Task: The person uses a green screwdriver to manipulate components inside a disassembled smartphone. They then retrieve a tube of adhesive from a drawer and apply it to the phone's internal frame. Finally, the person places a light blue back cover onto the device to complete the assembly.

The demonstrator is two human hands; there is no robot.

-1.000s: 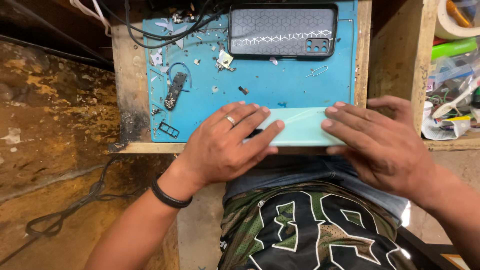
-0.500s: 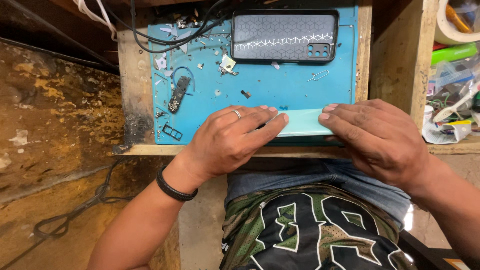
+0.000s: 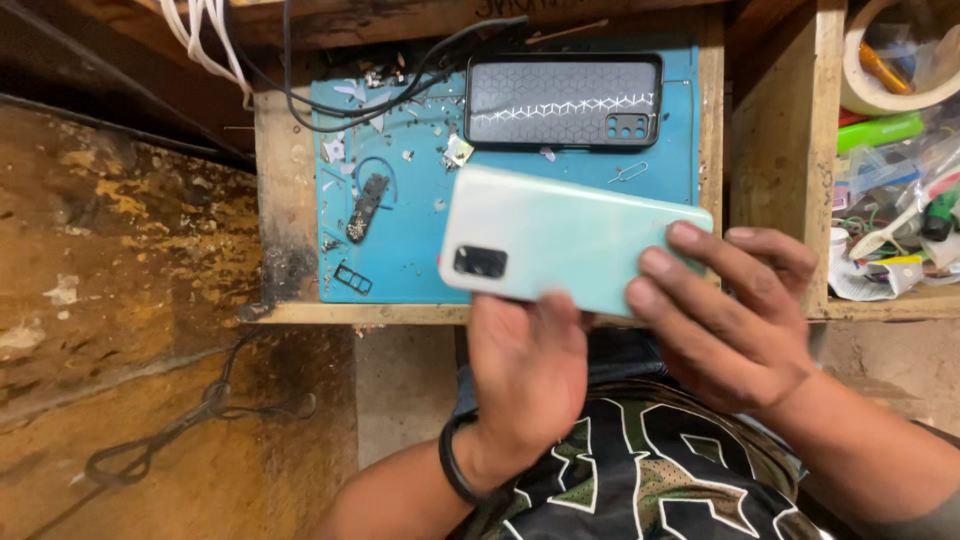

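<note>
1. Pale green phone (image 3: 560,240) raised above the tabletop's (image 3: 290,200) front edge, back side up, camera end leftward.
2. Left hand (image 3: 525,370) gripping from beneath; right hand (image 3: 730,315) clasping the right end.
3. Dark phone case (image 3: 560,100) lying on blue mat (image 3: 400,240), well apart from the phone.
4. Open floor (image 3: 130,330) at left.

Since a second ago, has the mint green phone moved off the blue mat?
Yes. The mint green phone lay flat at the blue mat's near edge under both hands; now the left hand and right hand hold it lifted, camera side showing, toward the black phone case.
</note>
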